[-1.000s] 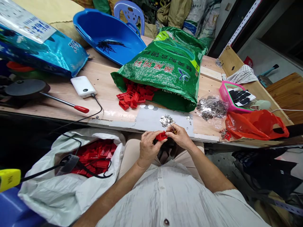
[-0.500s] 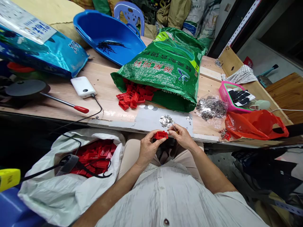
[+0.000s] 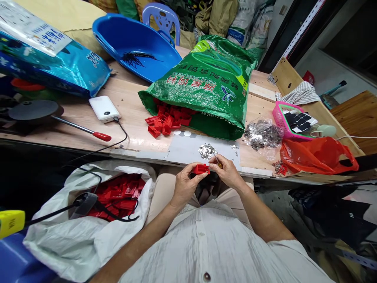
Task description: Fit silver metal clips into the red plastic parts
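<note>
My left hand [image 3: 184,184] grips a small red plastic part [image 3: 201,169] between thumb and fingers, in front of the table edge. At the right end of that part, my right hand [image 3: 225,171] is closed round a thin tool [image 3: 219,164] with a yellowish handle, its metal shaft pointing up and left. Beyond the hands, a pile of small silver metal pieces [image 3: 207,151] lies on a grey sheet [image 3: 182,148]. More red parts [image 3: 166,121] spill from the mouth of a green bag [image 3: 206,78].
An open white sack [image 3: 67,236] of red parts stands at the lower left. On the table [image 3: 132,106] are a white power bank [image 3: 104,109], a red-tipped lever [image 3: 101,136], a blue basin [image 3: 165,55], a pink basket [image 3: 278,118] and a red plastic bag [image 3: 318,153].
Both hands and the red part have shifted very slightly to the right. Both grips are the same.
</note>
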Demonstrator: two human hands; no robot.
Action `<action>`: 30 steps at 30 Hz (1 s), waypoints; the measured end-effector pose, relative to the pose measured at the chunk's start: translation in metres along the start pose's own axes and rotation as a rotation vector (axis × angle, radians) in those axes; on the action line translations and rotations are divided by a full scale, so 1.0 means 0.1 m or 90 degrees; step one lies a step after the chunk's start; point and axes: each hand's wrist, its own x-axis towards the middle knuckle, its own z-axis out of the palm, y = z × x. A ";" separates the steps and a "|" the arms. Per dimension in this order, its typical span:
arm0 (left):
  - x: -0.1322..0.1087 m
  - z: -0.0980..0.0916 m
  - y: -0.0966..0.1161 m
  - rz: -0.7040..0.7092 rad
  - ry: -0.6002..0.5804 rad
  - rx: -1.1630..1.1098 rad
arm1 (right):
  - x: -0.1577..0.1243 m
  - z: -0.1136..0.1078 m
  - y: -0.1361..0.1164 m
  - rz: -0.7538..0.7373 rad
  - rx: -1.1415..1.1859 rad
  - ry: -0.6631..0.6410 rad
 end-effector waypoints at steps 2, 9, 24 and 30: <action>-0.01 0.01 -0.01 0.008 0.005 0.004 | 0.01 0.02 0.03 0.005 0.013 -0.016; 0.09 -0.12 -0.06 0.063 -0.013 0.054 | 0.07 0.08 0.11 -0.020 -0.012 -0.022; 0.58 -0.44 -0.23 0.183 -0.175 0.268 | 0.17 0.20 0.13 -0.100 -0.249 -0.020; 0.61 -0.44 -0.23 0.174 -0.186 0.248 | 0.18 0.21 0.21 -0.122 -0.249 -0.043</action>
